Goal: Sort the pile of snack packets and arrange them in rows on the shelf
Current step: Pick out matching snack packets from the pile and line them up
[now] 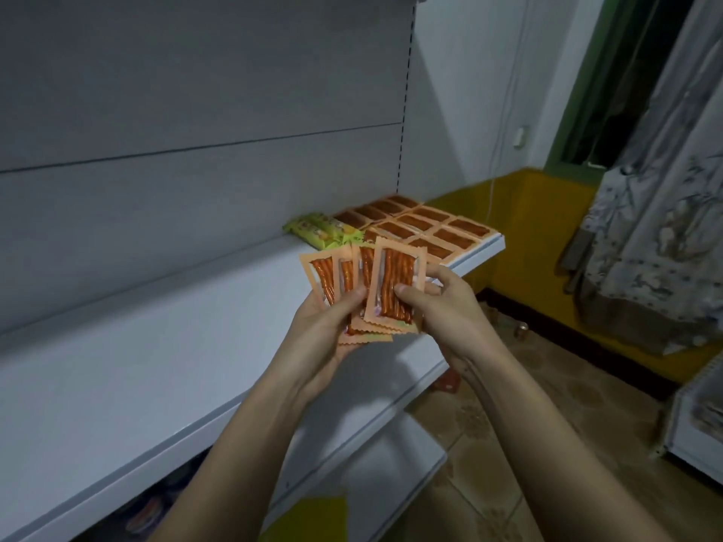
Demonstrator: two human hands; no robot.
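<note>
I hold a fan of several orange snack packets (pixel 330 285) with red-orange sticks inside, above the white shelf (pixel 156 346). My left hand (pixel 328 326) grips the fan from below, thumb on top. My right hand (pixel 434 303) pinches the front packet (pixel 395 283) at its right side. At the shelf's far right end, orange packets (pixel 426 224) lie flat in neat rows. Two green packets (pixel 324 230) lie beside those rows, against the back panel.
A grey back panel (pixel 195 111) rises behind the shelf. A lower shelf (pixel 371 459) juts out below. To the right are a tiled floor (pixel 528 404), a yellow wall base (pixel 547 213), a patterned curtain (pixel 665 189) and a white unit (pixel 700 420).
</note>
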